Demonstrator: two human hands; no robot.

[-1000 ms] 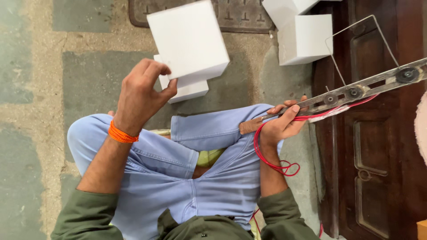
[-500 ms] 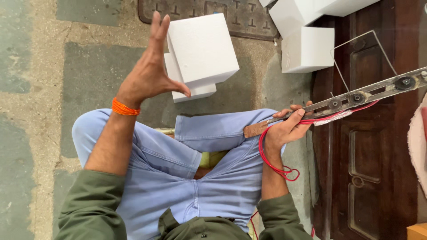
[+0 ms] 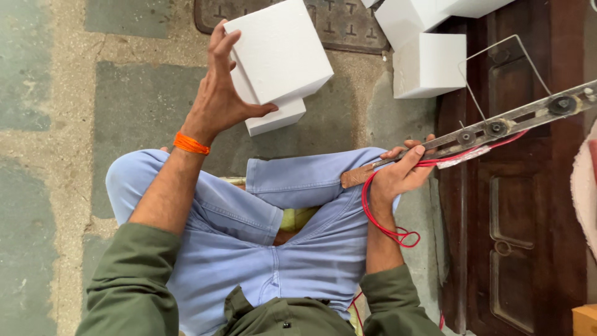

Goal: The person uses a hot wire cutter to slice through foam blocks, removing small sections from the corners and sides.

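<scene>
Sitting cross-legged on the stone floor (image 3: 56,186), I have my left hand (image 3: 221,99) raised with fingers spread wide, palm beside the near face of a white foam block (image 3: 280,50), thumb just under its lower edge. I cannot tell whether the palm really presses the foam or only hovers against it; it is not a closed grip. That block rests tilted on a second, flatter foam piece (image 3: 277,118) lying on the floor.

My right hand (image 3: 401,174) is closed around the wooden handle end of a long cutter bar (image 3: 497,127), a flat strip with round fittings and a thin wire frame (image 3: 497,68) rising from it. A red cord (image 3: 382,221) loops from the handle down past my wrist.

Judging progress: more foam blocks (image 3: 429,62) sit cut square beside a dark wooden door panel (image 3: 516,218), so some pieces look finished. The block at my left hand is well apart from the wire, so I judge its cutting has not begun; bringing foam and cutter together is what remains.
</scene>
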